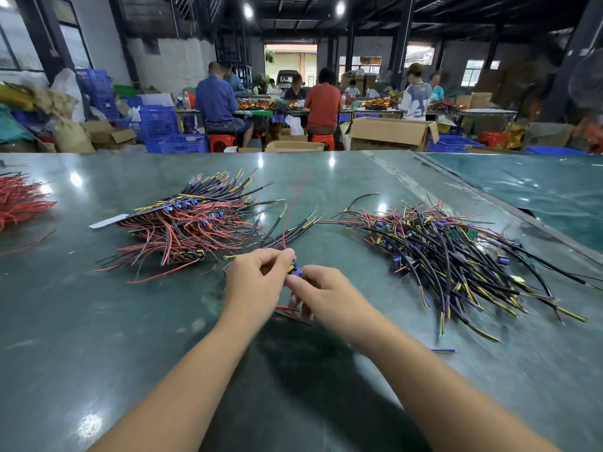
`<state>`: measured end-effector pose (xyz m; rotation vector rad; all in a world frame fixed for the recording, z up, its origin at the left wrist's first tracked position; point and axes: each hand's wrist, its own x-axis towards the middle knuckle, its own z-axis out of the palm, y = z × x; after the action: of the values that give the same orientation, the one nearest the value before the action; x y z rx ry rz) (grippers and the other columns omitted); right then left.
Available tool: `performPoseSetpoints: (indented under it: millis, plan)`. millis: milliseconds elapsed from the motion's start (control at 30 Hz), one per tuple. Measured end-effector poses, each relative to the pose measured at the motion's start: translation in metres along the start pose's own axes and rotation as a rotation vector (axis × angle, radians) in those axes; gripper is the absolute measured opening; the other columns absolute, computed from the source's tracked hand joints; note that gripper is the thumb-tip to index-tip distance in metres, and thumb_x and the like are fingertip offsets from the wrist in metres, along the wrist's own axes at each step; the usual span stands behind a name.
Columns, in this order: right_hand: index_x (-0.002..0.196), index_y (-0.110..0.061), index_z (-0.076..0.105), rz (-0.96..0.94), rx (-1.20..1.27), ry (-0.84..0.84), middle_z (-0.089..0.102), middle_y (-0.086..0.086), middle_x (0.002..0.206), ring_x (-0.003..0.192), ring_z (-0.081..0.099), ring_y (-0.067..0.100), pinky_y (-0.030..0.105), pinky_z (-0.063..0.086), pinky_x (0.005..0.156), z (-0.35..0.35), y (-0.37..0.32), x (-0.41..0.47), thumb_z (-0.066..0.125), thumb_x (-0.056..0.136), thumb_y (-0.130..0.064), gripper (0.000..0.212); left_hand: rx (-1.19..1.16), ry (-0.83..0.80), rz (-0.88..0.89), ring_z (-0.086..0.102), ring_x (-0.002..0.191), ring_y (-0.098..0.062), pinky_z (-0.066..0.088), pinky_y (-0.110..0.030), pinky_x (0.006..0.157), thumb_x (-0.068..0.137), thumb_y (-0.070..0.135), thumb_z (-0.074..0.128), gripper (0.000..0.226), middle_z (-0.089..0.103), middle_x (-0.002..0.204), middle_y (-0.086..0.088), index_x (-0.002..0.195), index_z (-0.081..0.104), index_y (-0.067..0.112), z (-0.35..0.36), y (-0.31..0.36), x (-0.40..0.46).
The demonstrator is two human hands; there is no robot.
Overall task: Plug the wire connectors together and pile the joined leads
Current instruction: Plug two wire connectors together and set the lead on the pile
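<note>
We are pinching a small blue-and-yellow plastic wire connector [294, 270] between both hands, just above the glossy green tabletop [98, 321]. Our left hand [257, 278] is closing its grip on the wire side, red and black leads fanning beyond; our right hand [326, 295] is gripping the mating half. We should be aligning squarely, pressing straight, then adding to the right-hand pile of dark yellow-tipped leads [450, 256], probably the joined ones.

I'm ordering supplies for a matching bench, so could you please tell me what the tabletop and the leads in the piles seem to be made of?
Tabletop: looks like a smooth, glossy green sheet, perhaps vinyl or rubber matting; it mirrors the ceiling lights and shows scuffs.
Leads in the right pile: flexible wires in matte red, black and yellow insulation, probably plastic; they bend and drape loosely. The metal inside isn't visible.
</note>
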<state>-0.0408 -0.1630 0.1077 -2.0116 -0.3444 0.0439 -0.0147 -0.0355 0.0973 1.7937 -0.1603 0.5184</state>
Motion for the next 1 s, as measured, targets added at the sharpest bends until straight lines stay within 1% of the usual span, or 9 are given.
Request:
performPoseSetpoints:
  millis: [100, 167, 233, 500, 600, 667, 800, 900, 1000]
  plan:
    - [0.068, -0.016, 0.052, -0.032, -0.023, 0.079, 0.043, -0.01, 0.057, 0.058, 0.037, 0.01, 0.03, 0.031, 0.059, 0.007, 0.003, 0.002, 0.052, 0.095, -0.034, 0.032, -0.142, -0.002, -0.066, 0.052, 0.047, 0.0, 0.044, -0.014, 0.051, 0.091, 0.012, 0.06, 0.027, 0.063, 0.053, 0.01, 0.066, 0.07, 0.016, 0.002, 0.004, -0.001]
    - [0.075, -0.012, 0.058, -0.029, 0.03, 0.085, 0.04, -0.012, 0.058, 0.059, 0.035, 0.009, 0.031, 0.03, 0.06, 0.006, 0.003, 0.003, 0.052, 0.094, -0.033, 0.03, -0.299, 0.009, -0.155, 0.049, 0.045, -0.004, 0.044, -0.015, 0.048, 0.092, 0.01, 0.058, 0.031, 0.061, 0.052, 0.005, 0.064, 0.07, 0.014, 0.003, 0.006, 0.0]
    - [0.073, -0.016, 0.059, -0.014, 0.099, 0.082, 0.042, -0.013, 0.057, 0.059, 0.037, 0.007, 0.029, 0.032, 0.06, 0.005, 0.001, 0.003, 0.052, 0.093, -0.032, 0.027, -0.454, 0.041, -0.238, 0.047, 0.045, -0.007, 0.044, -0.017, 0.047, 0.093, 0.01, 0.057, 0.033, 0.058, 0.053, 0.0, 0.063, 0.069, 0.012, 0.005, 0.007, 0.0]
    - [0.073, -0.019, 0.059, 0.032, 0.13, 0.085, 0.039, -0.003, 0.063, 0.051, 0.034, 0.006, 0.025, 0.03, 0.054, 0.005, 0.0, 0.001, 0.051, 0.093, -0.029, 0.024, -0.742, 0.334, -0.402, 0.048, 0.048, 0.0, 0.044, -0.011, 0.049, 0.095, 0.012, 0.052, 0.023, 0.054, 0.062, 0.006, 0.075, 0.065, 0.014, -0.006, 0.01, 0.009]
    - [0.071, -0.02, 0.059, 0.024, 0.139, 0.087, 0.04, -0.002, 0.063, 0.053, 0.035, 0.007, 0.023, 0.031, 0.053, 0.005, 0.001, 0.0, 0.05, 0.094, -0.029, 0.026, -0.83, 0.277, -0.437, 0.05, 0.049, -0.002, 0.045, -0.013, 0.048, 0.095, 0.017, 0.053, 0.021, 0.057, 0.062, 0.006, 0.078, 0.066, 0.013, -0.01, 0.01, 0.009]
    - [0.072, -0.018, 0.059, 0.009, 0.144, 0.085, 0.04, -0.007, 0.06, 0.05, 0.034, 0.004, 0.023, 0.029, 0.054, 0.004, 0.001, 0.0, 0.05, 0.095, -0.028, 0.027, -0.821, 0.13, -0.443, 0.052, 0.049, -0.003, 0.046, -0.015, 0.047, 0.093, 0.022, 0.056, 0.021, 0.059, 0.061, 0.006, 0.079, 0.067, 0.012, -0.01, 0.013, 0.007]
    - [0.083, 0.004, 0.055, -0.039, 0.149, 0.05, 0.037, -0.007, 0.061, 0.051, 0.03, 0.003, 0.02, 0.027, 0.052, 0.003, 0.001, -0.002, 0.049, 0.096, -0.023, 0.031, -0.641, -0.174, -0.385, 0.057, 0.055, -0.008, 0.049, -0.018, 0.052, 0.091, 0.018, 0.057, 0.024, 0.062, 0.065, 0.0, 0.074, 0.071, 0.009, 0.0, 0.015, -0.003]
    - [0.076, -0.008, 0.058, -0.017, 0.16, 0.053, 0.037, -0.011, 0.056, 0.048, 0.032, 0.002, 0.017, 0.028, 0.049, 0.0, -0.001, -0.003, 0.049, 0.096, -0.024, 0.027, -0.645, -0.14, -0.348, 0.057, 0.054, -0.008, 0.048, -0.017, 0.05, 0.093, 0.015, 0.055, 0.025, 0.067, 0.068, -0.002, 0.076, 0.071, 0.007, 0.001, 0.016, -0.003]
    - [0.07, -0.018, 0.054, 0.018, 0.175, 0.022, 0.034, -0.011, 0.054, 0.046, 0.03, 0.005, 0.02, 0.026, 0.048, -0.002, -0.002, -0.004, 0.051, 0.095, -0.028, 0.026, -0.701, -0.001, -0.36, 0.06, 0.058, -0.003, 0.049, -0.013, 0.053, 0.096, 0.017, 0.052, 0.022, 0.071, 0.07, 0.002, 0.082, 0.068, 0.01, -0.008, 0.015, 0.005]
